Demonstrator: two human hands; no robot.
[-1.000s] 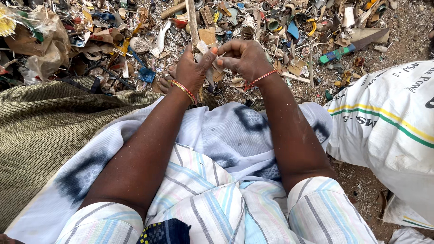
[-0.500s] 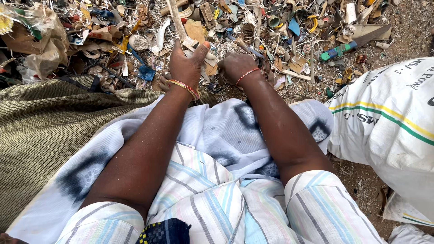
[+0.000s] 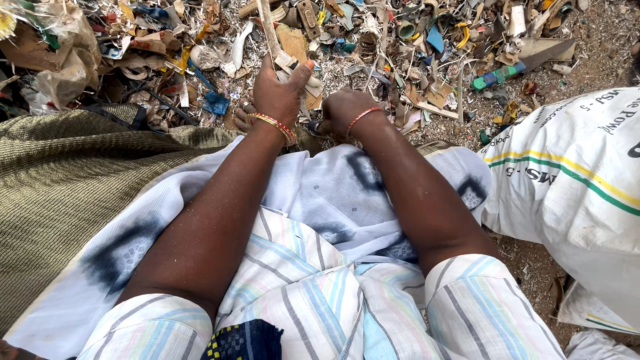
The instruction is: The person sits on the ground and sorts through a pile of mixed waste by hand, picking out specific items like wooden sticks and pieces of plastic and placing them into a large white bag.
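My left hand [image 3: 279, 92] is closed around the lower end of a long pale wooden strip [image 3: 269, 27] that rises out of the scrap pile [image 3: 373, 47]; the thumb points up beside a small whitish piece. A gold and red bangle sits on that wrist. My right hand [image 3: 343, 110] reaches down into the scraps at the edge of my lap, fingers curled under and hidden. It wears a thin red bangle. Whether it grips anything is not visible.
A white woven sack [image 3: 573, 180] with yellow and green stripes lies at the right. An olive woven cloth [image 3: 60, 173] covers the ground at the left. A green-handled tool [image 3: 507, 70] lies among the scraps at upper right. White patterned cloth [image 3: 327, 193] covers my lap.
Both hands, held together over a small piece a second ago, have dropped apart into the pile. The left hand has taken hold of the wooden strip.
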